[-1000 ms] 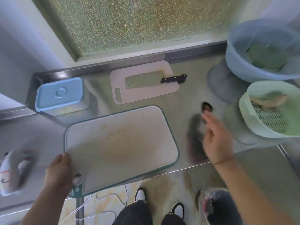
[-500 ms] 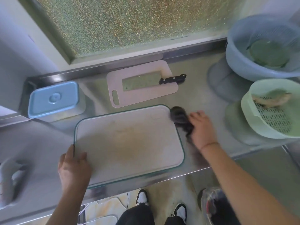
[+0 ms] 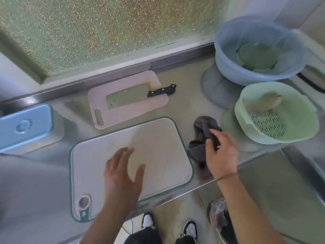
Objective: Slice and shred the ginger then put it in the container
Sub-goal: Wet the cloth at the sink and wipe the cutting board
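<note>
Board prepared; ginger (image 3: 262,103) uncut in green colander (image 3: 276,113).
Right hand (image 3: 220,154) grips cloth (image 3: 202,136); left hand (image 3: 123,173) spread flat over cutting board (image 3: 158,138), which may slide on the bench (image 3: 190,106).

The left hand (image 3: 123,175) reaches forward, fingers spread and straight, blurred. To its right, the right hand (image 3: 220,155) has fingers curled in a grip.

Pale tan, knobbly piece of ginger (image 3: 263,104), whole and uncut, lying on its side against the far inner wall of a light green perforated plastic colander (image 3: 299,131) at right. Rectangular container with a blue lid (image 3: 24,125), closed, standing upright at the left edge of the steel surface (image 3: 184,110), well apart from the ginger.
</note>
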`<state>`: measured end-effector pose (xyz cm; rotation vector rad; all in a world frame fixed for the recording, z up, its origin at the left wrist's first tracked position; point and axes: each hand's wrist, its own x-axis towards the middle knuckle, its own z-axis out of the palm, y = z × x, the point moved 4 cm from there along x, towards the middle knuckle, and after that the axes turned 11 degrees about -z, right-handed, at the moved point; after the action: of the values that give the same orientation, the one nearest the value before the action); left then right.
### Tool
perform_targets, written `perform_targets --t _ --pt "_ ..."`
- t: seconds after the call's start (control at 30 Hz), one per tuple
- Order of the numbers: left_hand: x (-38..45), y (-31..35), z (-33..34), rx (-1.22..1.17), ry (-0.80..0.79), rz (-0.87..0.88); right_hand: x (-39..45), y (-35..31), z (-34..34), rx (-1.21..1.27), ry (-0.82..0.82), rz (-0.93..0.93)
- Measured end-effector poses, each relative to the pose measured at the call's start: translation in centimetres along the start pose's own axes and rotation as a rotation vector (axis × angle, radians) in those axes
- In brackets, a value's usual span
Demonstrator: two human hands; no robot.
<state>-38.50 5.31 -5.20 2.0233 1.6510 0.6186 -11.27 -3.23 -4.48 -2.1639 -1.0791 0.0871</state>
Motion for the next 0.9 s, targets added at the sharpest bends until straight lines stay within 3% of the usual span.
perform_targets --t 0.1,0.23,0.37,0.47,0.57,0.63,0.77,0.9 --pt "0.3 8.7 6.4 -0.017 -0.367 0.423 -1.7 0.5 1.8 -0.080 -0.099 -0.094" --pt "0.9 14.2 12.9 0.441 -0.681 0.644 -5.2 4.4 -1.0 -0.030 0.067 -0.080" --pt "1.4 14.6 15.0 0.542 -0.556 0.639 -12.7 10.3 -5.4 0.117 0.362 0.079" --pt "0.7 14.7 16.0 0.418 -0.558 0.516 -21.0 17.7 -6.1 0.123 0.478 0.536" --pt "0.1 14.9 16.3 0.335 -0.488 0.467 -27.8 24.0 -4.0 0.150 0.342 0.983" --pt "-0.7 15.0 16.5 0.356 -0.453 0.483 -29.5 25.0 -3.1 0.132 0.273 0.983" --pt "-2.6 14.6 16.3 0.374 -0.445 0.542 -26.9 21.1 -1.4 0.276 0.134 0.627" --pt "-4.6 14.0 15.5 0.299 -0.410 0.664 -24.4 18.0 0.0 0.459 0.056 0.646"
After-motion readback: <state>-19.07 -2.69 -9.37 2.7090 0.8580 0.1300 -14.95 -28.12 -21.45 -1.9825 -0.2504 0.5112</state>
